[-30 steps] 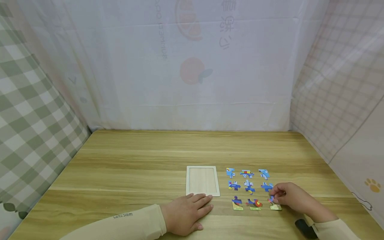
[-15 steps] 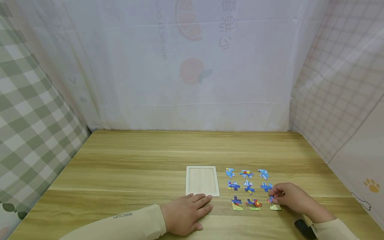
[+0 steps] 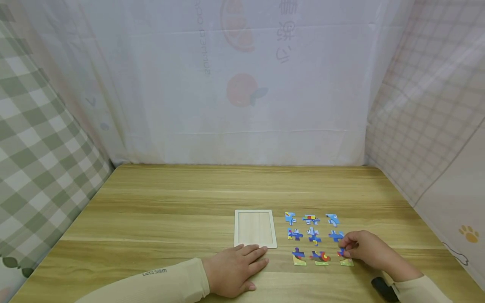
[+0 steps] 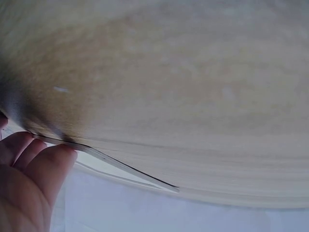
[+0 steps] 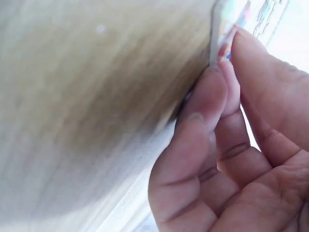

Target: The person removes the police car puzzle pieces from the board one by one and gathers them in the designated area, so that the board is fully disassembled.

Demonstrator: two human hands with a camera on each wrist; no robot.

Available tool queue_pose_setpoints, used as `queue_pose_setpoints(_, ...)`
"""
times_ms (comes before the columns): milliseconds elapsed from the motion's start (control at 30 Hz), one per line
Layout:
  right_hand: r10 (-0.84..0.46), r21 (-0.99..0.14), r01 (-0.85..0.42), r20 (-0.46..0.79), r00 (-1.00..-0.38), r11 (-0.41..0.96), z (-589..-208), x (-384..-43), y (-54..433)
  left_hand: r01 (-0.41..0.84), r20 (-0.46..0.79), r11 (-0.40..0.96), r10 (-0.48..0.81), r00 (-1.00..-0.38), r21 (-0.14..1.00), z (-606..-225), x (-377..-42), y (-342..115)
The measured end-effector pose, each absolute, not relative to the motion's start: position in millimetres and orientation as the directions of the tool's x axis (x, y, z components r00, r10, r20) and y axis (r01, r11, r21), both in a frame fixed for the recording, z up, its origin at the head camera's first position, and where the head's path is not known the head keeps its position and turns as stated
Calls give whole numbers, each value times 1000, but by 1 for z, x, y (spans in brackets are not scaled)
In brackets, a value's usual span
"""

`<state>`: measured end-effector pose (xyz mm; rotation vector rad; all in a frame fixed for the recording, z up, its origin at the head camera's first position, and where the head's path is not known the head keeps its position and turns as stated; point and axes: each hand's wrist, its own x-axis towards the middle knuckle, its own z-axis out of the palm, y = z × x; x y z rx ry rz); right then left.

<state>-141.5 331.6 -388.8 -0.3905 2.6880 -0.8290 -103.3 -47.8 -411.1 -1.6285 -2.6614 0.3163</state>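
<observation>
My left hand (image 3: 236, 271) lies palm down with its fingers straight. Its fingertips touch the near edge of a pale wooden puzzle tray (image 3: 236, 229), whose corner also shows past the fingers in the left wrist view. My right hand (image 3: 367, 250) has its thumb and curled fingers on a jigsaw piece (image 3: 346, 261), blue and red above with a yellow-green bottom, at the near right corner of a group of pieces. In the right wrist view the thumb is over this piece (image 5: 218, 34) and the fingers are at its edge, hiding part of it.
Several other jigsaw pieces lie in rows right of the tray, including a blue one (image 3: 335, 236) just beyond my right fingers and a red-wheeled one (image 3: 321, 257) to their left. The wooden table (image 3: 170, 202) ends at a white curtain (image 3: 182, 143).
The jigsaw piece at my right fingertips has shifted very slightly left. My left hand and the other pieces stay where they were.
</observation>
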Motion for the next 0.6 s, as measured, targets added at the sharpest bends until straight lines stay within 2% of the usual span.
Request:
queue_pose_setpoints(200,-334,-582,-160,-203,-920,797,-388,-141,332,882,-100,451,880,-465,-137,-409,-105,-47)
queue_pose_setpoints(367,-316,-547,-200,-127,-940,813,-385,-141,334,879,-74,461,879,-471,-122,-405,-108,-44)
queue_pose_setpoints(600,-240,-494,-173,-73,-968,852,-371,-145,330,848,-14,524,850,-526,-75,-399,-108,-47)
